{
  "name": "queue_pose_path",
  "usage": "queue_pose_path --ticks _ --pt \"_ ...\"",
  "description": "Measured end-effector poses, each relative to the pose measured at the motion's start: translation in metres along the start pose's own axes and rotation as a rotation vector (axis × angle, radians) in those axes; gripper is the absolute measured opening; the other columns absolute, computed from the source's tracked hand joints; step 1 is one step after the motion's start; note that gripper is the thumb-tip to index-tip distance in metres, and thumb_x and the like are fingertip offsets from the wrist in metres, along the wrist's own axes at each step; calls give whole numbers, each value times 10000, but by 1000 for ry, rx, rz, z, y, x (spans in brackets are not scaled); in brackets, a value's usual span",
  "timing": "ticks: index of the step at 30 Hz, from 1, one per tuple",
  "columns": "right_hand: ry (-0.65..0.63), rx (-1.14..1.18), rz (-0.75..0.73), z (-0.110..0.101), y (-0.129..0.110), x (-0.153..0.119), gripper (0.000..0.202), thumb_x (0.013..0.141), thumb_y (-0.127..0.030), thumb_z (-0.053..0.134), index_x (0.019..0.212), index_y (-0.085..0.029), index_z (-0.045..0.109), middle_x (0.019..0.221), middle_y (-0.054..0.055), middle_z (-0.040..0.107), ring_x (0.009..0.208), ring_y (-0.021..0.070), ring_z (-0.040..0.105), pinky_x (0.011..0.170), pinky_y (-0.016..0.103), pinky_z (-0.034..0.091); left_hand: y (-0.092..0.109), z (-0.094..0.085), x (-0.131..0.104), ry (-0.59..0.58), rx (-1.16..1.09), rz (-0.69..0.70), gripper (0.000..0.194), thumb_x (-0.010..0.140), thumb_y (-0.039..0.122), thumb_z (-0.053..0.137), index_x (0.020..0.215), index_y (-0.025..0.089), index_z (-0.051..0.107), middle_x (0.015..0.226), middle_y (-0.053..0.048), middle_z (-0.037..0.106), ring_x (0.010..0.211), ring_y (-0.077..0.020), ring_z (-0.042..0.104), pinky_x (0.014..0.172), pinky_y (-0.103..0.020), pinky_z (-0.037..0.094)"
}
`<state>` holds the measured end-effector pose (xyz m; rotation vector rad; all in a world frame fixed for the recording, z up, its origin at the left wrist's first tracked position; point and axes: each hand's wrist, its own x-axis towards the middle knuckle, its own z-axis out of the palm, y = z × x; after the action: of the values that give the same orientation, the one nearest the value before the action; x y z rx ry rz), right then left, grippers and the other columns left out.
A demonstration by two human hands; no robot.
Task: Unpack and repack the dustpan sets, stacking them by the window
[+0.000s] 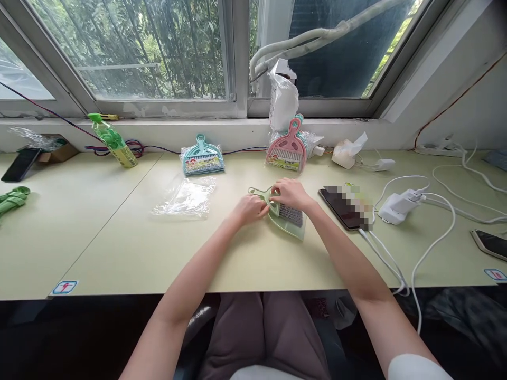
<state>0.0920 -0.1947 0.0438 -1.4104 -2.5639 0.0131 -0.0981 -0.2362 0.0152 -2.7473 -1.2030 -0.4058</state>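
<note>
A small light-green dustpan [291, 228] lies on the table in front of me, its looped handle pointing to the far left. Nested in it is a little hand brush [290, 215] with grey bristles. My left hand [252, 208] is closed around the dustpan by its handle, fingers curled. From above, my right hand [290, 193] pinches the upper part of the brush; its fingers partly cover both handles. A flattened clear plastic bag [186, 199] lies left of my left hand.
Along the wall stand a wrapped blue brush set [203, 158] and a pink one [288, 148]. A green-capped bottle [114, 141] leans at the left. Right of my hands are a phone [340, 207], a white charger [400, 207] and loose cables. The table's front edge [253, 291] is near my lap.
</note>
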Motion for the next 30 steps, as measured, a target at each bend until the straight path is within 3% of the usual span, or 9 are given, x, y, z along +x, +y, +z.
queue_pose_path --ticks 4,7,9,13,16,22,25,30 --pt "-130 10 -2 -8 1 -2 206 796 -410 691 861 -215 704 905 38 709 831 193 602 655 278 328 -19 -10 -11 223 203 106 270 944 275 442 998 152 676 1046 -146 684 1034 -257 599 941 -406 388" --pt "-202 48 21 -11 5 -3 222 780 -426 698 858 -218 697 892 26 714 800 187 610 613 270 322 -33 -10 -16 243 286 130 361 914 329 534 1233 166 587 1353 -155 559 1246 -291 496 1052 -446 336" --pt "-238 90 23 -10 7 -2 221 772 -414 705 851 -209 684 882 27 712 796 185 612 615 263 337 -37 -6 -16 213 302 150 413 907 283 551 1301 161 536 1434 -150 494 1321 -283 442 1095 -439 318" --pt "-288 214 20 -4 7 -2 154 786 -317 681 842 -181 636 853 36 699 782 170 610 646 244 381 -32 6 -9 155 264 206 353 918 94 444 1248 137 562 1409 -148 519 1369 -229 415 1139 -395 311" --pt "-259 243 55 1 3 -1 124 796 -284 662 826 -177 606 834 41 683 765 168 599 651 244 391 -28 11 -4 111 183 194 356 919 43 368 1174 139 598 1303 -138 594 1339 -220 459 1149 -393 317" --pt "-223 293 39 6 -3 1 120 791 -270 646 773 -193 556 798 27 643 722 155 556 632 241 383 -32 12 -5 105 -227 80 346 906 50 364 1060 175 647 1157 -129 657 1204 -216 581 1167 -452 319" --pt "-225 362 7 7 -1 2 142 771 -286 643 759 -196 534 772 14 616 712 153 539 634 245 385 -35 11 -8 157 -421 81 304 901 94 421 1052 190 666 1152 -126 673 1231 -230 569 1184 -490 281" --pt "-230 494 -19 6 5 1 199 741 -347 640 743 -205 501 735 -9 573 692 148 513 631 250 378 -41 12 -12 114 -427 71 392 894 94 368 1174 150 637 1314 -156 611 1338 -253 471 1180 -516 273"
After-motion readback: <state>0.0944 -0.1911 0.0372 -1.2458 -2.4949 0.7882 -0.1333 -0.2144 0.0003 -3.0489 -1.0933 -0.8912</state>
